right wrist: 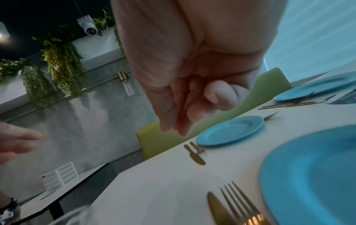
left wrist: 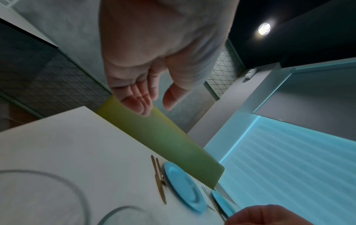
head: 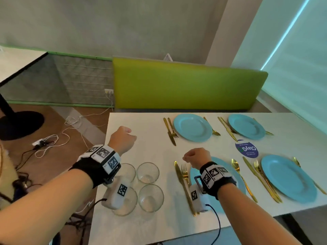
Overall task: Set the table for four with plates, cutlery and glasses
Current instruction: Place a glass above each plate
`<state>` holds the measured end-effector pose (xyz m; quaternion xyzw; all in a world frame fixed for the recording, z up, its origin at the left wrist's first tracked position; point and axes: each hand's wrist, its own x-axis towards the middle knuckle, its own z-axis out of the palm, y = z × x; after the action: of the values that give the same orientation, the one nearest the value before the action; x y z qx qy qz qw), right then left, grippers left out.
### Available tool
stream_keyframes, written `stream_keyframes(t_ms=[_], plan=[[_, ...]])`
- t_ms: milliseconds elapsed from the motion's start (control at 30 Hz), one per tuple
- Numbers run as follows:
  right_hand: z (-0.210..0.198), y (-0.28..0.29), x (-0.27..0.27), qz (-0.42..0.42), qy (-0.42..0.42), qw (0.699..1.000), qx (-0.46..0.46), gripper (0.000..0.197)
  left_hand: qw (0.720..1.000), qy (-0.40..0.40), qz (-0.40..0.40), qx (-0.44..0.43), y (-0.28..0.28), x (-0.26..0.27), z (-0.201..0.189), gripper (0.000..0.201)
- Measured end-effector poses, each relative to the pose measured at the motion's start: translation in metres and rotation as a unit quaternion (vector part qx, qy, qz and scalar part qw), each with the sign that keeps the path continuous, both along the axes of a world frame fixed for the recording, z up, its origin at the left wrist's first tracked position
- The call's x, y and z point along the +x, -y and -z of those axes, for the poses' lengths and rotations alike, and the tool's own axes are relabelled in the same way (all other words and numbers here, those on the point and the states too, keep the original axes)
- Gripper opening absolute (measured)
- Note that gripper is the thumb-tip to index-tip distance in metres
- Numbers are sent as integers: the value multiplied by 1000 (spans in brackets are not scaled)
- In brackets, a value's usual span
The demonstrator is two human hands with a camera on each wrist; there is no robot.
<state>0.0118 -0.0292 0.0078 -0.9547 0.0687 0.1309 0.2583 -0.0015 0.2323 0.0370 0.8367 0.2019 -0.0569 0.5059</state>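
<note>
Four blue plates lie on the white table (head: pixel 134 124): two far ones (head: pixel 192 127) (head: pixel 246 126), a near right one (head: pixel 288 178), and a near left one (head: pixel 228 167) partly under my right wrist. Gold cutlery flanks each plate, such as the knife (head: pixel 184 186) and spoon (head: pixel 243 179). Several clear glasses (head: pixel 147 172) cluster at the near left, partly hidden by my left wrist. My left hand (head: pixel 122 138) (left wrist: pixel 156 105) hovers beyond them, loosely curled and holding nothing. My right hand (head: pixel 194 156) (right wrist: pixel 185 115) hangs over the near left plate's far edge, also holding nothing.
A round blue sticker (head: pixel 246 149) sits between the plates. A green bench back (head: pixel 185 87) runs along the table's far side. White and black cables (head: pixel 53 140) lie on the wooden floor to the left. Another table (right wrist: pixel 57 193) stands off to the left.
</note>
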Motion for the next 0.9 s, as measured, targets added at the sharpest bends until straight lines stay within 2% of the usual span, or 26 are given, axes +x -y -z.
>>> stream_keyframes(t_ms=[133, 233, 300, 400, 500, 600, 667, 900], plan=[[9, -17, -49, -11, -16, 1000, 10, 18, 997, 0, -24, 73, -22, -44, 9, 47], [18, -31, -71, -17, -32, 999, 9, 26, 992, -12, -29, 125, -33, -71, 21, 38], [23, -39, -80, -41, -51, 998, -17, 34, 984, -68, -6, 164, -40, -87, 34, 35], [31, -45, -90, -85, -95, 991, -51, 50, 964, -173, 62, 190, -51, -108, 62, 42], [40, -48, -99, -117, -130, 984, -42, 74, 951, -227, 125, 167, -54, -129, 85, 64], [53, -51, -107, -120, -126, 985, -2, 92, 966, -201, 148, 73, -48, -145, 103, 100], [63, -53, -113, -113, -122, 986, 27, 99, 977, -160, 138, 33, -39, -153, 111, 111], [86, -64, -123, -104, -88, 987, 85, 95, 994, -59, 85, -21, -14, -164, 126, 103]])
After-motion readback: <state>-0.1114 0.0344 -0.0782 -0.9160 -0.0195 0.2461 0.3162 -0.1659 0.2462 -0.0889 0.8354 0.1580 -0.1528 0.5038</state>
